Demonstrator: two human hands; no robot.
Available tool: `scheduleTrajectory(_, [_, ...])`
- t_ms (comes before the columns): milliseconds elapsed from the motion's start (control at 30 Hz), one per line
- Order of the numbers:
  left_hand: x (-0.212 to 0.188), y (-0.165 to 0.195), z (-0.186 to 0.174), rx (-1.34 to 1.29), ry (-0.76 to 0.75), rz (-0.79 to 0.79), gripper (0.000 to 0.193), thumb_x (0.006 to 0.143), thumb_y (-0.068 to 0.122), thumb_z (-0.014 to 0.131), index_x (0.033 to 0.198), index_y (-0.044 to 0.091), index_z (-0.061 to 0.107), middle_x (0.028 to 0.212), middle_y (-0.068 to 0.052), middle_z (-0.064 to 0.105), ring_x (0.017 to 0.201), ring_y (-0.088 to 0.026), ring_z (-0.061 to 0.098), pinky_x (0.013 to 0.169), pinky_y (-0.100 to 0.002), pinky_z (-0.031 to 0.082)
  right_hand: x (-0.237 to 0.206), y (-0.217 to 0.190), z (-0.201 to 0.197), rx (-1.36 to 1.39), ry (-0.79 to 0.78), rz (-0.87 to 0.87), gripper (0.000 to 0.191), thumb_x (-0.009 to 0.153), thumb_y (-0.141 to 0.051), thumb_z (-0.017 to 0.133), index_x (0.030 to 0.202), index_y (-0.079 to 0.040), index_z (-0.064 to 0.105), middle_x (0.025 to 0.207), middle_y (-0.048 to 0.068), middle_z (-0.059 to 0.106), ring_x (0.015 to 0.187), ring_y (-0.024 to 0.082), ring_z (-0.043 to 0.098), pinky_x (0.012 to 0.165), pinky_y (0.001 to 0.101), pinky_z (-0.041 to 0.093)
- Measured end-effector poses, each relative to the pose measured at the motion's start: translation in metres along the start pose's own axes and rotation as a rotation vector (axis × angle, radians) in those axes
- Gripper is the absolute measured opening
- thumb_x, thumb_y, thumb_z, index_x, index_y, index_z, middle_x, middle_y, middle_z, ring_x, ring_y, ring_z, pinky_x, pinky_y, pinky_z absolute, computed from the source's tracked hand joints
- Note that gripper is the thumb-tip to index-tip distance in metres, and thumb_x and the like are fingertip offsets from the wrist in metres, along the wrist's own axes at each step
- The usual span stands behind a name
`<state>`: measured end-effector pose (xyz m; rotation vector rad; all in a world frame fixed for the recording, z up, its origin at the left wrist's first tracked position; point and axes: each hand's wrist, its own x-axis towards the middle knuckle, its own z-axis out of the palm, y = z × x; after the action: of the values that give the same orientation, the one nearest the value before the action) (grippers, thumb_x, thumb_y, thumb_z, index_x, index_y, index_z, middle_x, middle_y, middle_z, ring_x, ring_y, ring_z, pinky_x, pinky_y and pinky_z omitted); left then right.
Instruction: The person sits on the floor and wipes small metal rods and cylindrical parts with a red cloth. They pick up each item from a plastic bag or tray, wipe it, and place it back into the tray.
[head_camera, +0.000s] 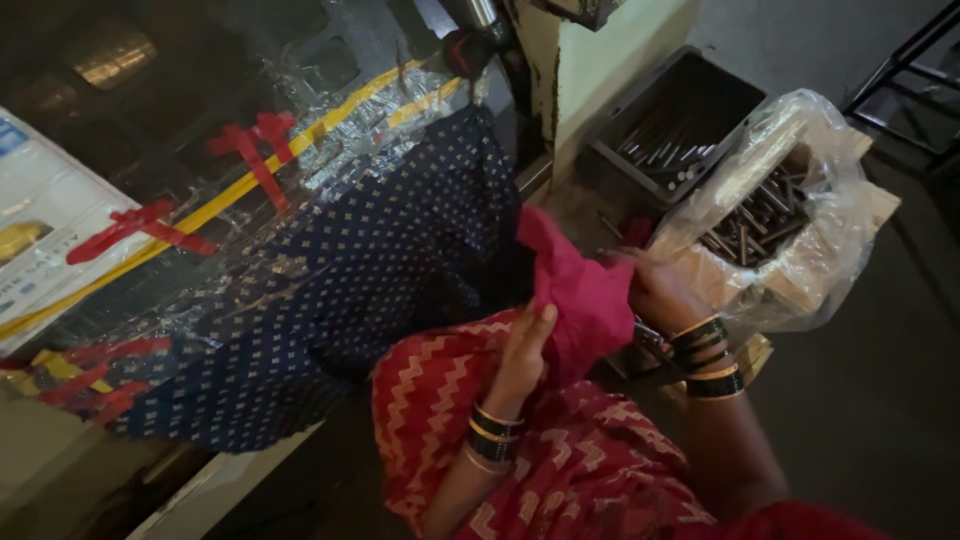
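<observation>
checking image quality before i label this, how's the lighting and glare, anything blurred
Head view: dim overall, floor and upper left nearly black; glare on the crinkled plastic sheet and the clear bag of metal rods; left hand and right hand on the pink cloth slightly soft, rods in the dark tray murky.

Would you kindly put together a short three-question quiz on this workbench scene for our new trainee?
1. True or false: both hands grip the pink cloth.
2. What fills the plastic-lined box beside the right hand?
A. metal rods
B. buttons
C. thread spools
3. What does the left hand wear at the wrist?

Key:
1. True
2. A
3. Black and gold bangles
</observation>
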<state>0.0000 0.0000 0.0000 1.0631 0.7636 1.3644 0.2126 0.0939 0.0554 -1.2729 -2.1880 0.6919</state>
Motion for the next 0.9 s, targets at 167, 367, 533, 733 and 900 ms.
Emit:
scheduleTrajectory(167, [0.082,-0.034,-0.055,0.037,0.055,0.018,0.04,0.113,0.035,0.052,0.132,0.0,0.054,0.125,0.001,0.06,0.119,-0.01,0.055,0.113,-0.029,0.043,0.093,0.051,0.01,-0.193,0.071,0.267,0.041,0.096,-0.02,0.066,0.136,-0.029,0.064,0.114,0.015,0.074,0.098,0.035,0.073,0.083,0.0444,0.057])
scheduleTrajectory(367, [0.132,-0.061,-0.097,0.234,0.292,-0.282,0.05,0.112,0.029,0.06,0.119,-0.019,0.046,0.116,-0.036,0.044,0.101,-0.04,0.041,0.098,-0.054,0.038,0.14,0.091,0.023,-0.034,0.423,0.193,0.076,0.088,0.0,0.054,0.155,-0.036,0.05,0.111,0.022,0.072,0.091,0.038,0.07,0.074,0.0463,0.054])
scheduleTrajectory(533, [0.161,-0.067,-0.13,0.31,0.203,-0.101,0.077,0.1,0.033,0.064,0.164,0.018,0.023,0.163,-0.012,0.038,0.146,-0.024,0.042,0.116,-0.036,0.04,0.178,0.117,0.068,0.229,0.458,0.199,0.08,0.085,0.008,0.045,0.157,-0.025,0.046,0.142,0.016,0.065,0.101,0.035,0.067,0.084,0.0468,0.051])
scheduleTrajectory(733, [0.183,-0.087,-0.146,-0.124,0.069,-0.327,0.113,0.085,0.037,0.076,0.161,0.033,-0.007,0.164,-0.008,0.024,0.149,-0.03,0.034,0.117,-0.05,0.044,0.205,0.107,0.142,1.047,0.189,-0.022,0.075,0.076,0.018,0.029,0.14,-0.006,0.06,0.148,0.013,0.06,0.131,0.028,0.062,0.11,0.0361,0.055])
scheduleTrajectory(900, [0.195,-0.129,-0.18,-0.477,0.248,-0.277,0.084,0.087,0.04,0.076,0.153,0.01,0.035,0.145,-0.015,0.054,0.13,-0.033,0.058,0.107,-0.049,0.054,0.207,0.085,0.219,1.045,-0.021,-0.152,0.072,0.074,0.018,0.038,0.138,-0.001,0.064,0.142,0.02,0.067,0.135,0.027,0.063,0.114,0.0327,0.053])
